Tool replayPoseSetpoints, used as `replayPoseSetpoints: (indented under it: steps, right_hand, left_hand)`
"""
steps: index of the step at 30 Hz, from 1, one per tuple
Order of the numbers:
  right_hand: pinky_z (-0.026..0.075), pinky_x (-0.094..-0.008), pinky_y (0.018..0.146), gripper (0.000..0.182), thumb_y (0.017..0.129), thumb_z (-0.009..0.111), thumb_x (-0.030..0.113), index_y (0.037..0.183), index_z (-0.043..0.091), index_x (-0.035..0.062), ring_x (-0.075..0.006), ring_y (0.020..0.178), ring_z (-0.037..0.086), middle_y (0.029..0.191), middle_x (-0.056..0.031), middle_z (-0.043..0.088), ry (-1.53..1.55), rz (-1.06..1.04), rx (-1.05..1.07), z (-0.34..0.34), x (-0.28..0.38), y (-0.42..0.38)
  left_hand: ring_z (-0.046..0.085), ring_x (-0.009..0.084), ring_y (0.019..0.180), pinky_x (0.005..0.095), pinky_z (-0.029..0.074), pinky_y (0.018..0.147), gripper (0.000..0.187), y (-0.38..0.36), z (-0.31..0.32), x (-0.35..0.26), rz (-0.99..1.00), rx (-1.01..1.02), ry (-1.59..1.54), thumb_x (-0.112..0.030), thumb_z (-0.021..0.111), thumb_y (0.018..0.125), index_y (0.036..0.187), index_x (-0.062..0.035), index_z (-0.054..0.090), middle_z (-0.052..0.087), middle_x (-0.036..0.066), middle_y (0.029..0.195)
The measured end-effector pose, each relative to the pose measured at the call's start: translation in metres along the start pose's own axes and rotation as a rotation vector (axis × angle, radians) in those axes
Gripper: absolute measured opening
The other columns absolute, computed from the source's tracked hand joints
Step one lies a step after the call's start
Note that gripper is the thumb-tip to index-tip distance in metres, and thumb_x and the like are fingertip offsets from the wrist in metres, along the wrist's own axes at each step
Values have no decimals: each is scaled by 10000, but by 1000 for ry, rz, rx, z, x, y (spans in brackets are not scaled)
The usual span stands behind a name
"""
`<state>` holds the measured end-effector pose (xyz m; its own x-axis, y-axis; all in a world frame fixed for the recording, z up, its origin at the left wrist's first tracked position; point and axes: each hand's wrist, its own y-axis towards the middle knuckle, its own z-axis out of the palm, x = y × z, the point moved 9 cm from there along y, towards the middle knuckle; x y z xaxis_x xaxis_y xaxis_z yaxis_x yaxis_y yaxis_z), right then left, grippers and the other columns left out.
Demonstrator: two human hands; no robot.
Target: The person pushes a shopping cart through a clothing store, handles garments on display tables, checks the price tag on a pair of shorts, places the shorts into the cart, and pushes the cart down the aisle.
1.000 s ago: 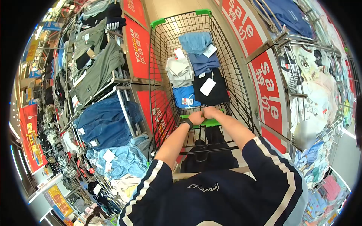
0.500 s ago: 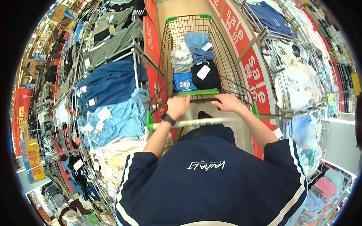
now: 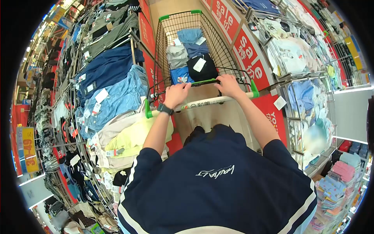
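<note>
A wire shopping cart (image 3: 223, 50) with green corner pieces stands in front of me. My left hand (image 3: 176, 95), a dark watch at its wrist, reaches past the white handlebar (image 3: 239, 96) and is closed at the basket's near edge. Over the same edge curls my right hand (image 3: 230, 85), by the green strip (image 3: 204, 82); its fingertips are partly hidden. Folded clothes lie in the basket: a light blue denim piece (image 3: 189, 36), a darker blue one (image 3: 196, 49), a grey one (image 3: 177, 56), a black one (image 3: 206, 71) with a white tag, and a bright blue one (image 3: 181, 75).
On the left, a rack holds dark denim (image 3: 105, 70), light denim (image 3: 113, 101) and yellow garments (image 3: 132, 134). White tops (image 3: 288, 54) fill the right rack. Red sale boards (image 3: 251, 54) line the narrow aisle on both sides, close to the cart.
The racks and boards have slid backward past me as the cart and I advance. The green strip appears thinner, and more of the handlebar is visible. Both hands remain at the basket's near edge.
</note>
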<state>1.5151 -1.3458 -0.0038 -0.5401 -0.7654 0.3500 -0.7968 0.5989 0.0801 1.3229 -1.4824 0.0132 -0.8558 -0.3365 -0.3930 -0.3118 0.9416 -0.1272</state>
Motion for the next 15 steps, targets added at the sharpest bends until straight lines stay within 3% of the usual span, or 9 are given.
replayPoseSetpoints:
  steps: [2,3,8,9,12,13,15]
  right_hand:
    - [388,-457,1001,414,899,633,415,1141,654,80,-305,1123,560,1092,-120,642,25,-10,10,-1,11,-23]
    - [386,-458,997,466,903,616,464,1154,649,73,-313,1113,561,1068,-129,646,35,-24,-23,-4,18,-38]
    - [332,-532,1068,680,893,558,587,1342,556,76,-366,1271,466,1336,-183,536,-36,-129,-89,-13,51,-134]
    - [324,-546,1075,702,892,554,594,1366,538,77,-375,1295,445,1372,-191,509,-50,-146,-96,-14,54,-153]
    - [319,-567,1072,720,885,565,586,1391,507,76,-383,1311,414,1379,-206,482,-25,-141,-7,-14,64,-197]
    - [326,-555,1067,710,879,582,566,1389,508,78,-374,1306,418,1359,-196,496,-14,-137,-8,-16,69,-212]
    - [331,-548,1063,701,875,593,550,1386,510,77,-373,1299,423,1354,-194,499,-19,-136,10,-9,69,-241]
  left_hand:
    - [600,340,1100,480,398,1016,474,-43,2,-14,148,-313,90,-450,462,984,1132,-61,688,679,148,1126]
    - [588,338,1114,484,387,1027,463,-59,5,-18,127,-327,85,-438,479,978,1141,-55,682,668,146,1144]
    - [556,340,1144,521,347,1062,447,-134,23,-39,-11,-468,155,-420,530,954,1156,-47,669,653,146,1163]
    - [572,341,1143,493,403,1024,384,-156,21,-51,-17,-575,195,-371,554,944,1102,-51,694,669,137,1144]
    - [596,338,1127,464,468,953,297,-207,35,-60,-42,-641,-10,-302,592,915,1011,-54,724,690,123,1104]
    - [648,368,1029,423,515,925,191,-227,25,-80,-16,-725,8,-174,634,870,888,-14,736,713,160,1029]
    - [645,353,1022,426,515,899,182,-252,39,-85,-55,-717,21,-188,647,846,844,-24,727,713,149,1013]
